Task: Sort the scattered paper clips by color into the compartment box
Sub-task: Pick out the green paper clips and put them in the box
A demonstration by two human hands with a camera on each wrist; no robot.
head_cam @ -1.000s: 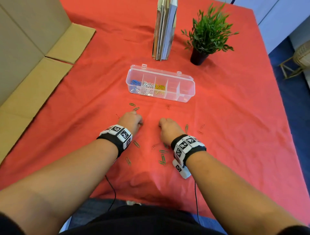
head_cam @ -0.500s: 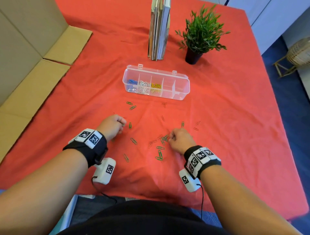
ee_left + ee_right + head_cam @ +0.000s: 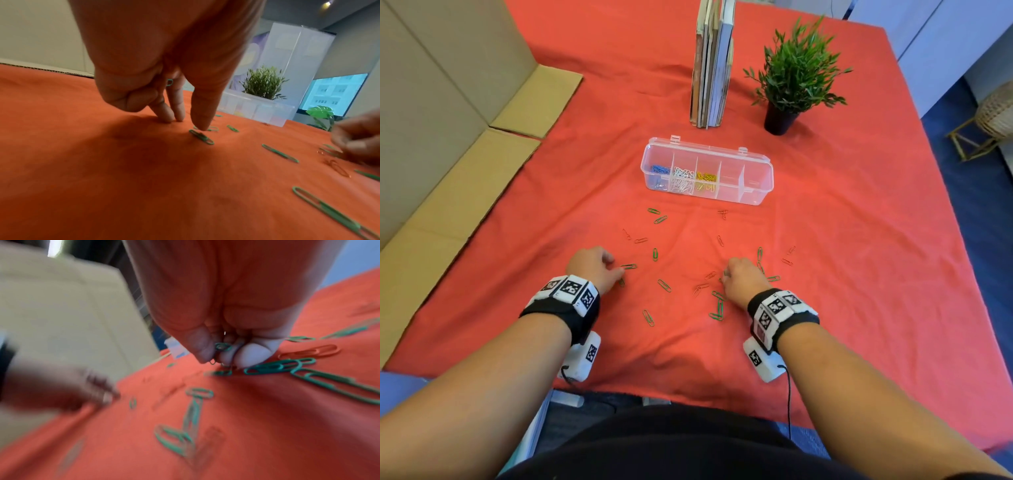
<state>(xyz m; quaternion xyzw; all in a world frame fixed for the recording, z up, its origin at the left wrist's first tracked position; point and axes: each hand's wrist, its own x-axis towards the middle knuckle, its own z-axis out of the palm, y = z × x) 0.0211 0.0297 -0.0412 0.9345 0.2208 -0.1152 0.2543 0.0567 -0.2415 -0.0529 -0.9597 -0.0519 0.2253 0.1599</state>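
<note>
The clear compartment box lies lid-open on the red cloth, with blue, white and yellow clips in its three left cells. Green paper clips and red ones are scattered in front of it. My left hand is low over the cloth; its thumb tip comes down beside a green clip, two fingertips touch the cloth, and a green clip shows tucked inside the curled fingers. My right hand is curled, pinching a small bunch of green clips just above more green clips.
Upright books and a potted plant stand behind the box. Cardboard flaps lie along the left edge of the cloth. The cloth's near edge runs just in front of my body.
My hands have moved apart and back toward me, the left one to the left and the right one to the right, each now over different green clips.
</note>
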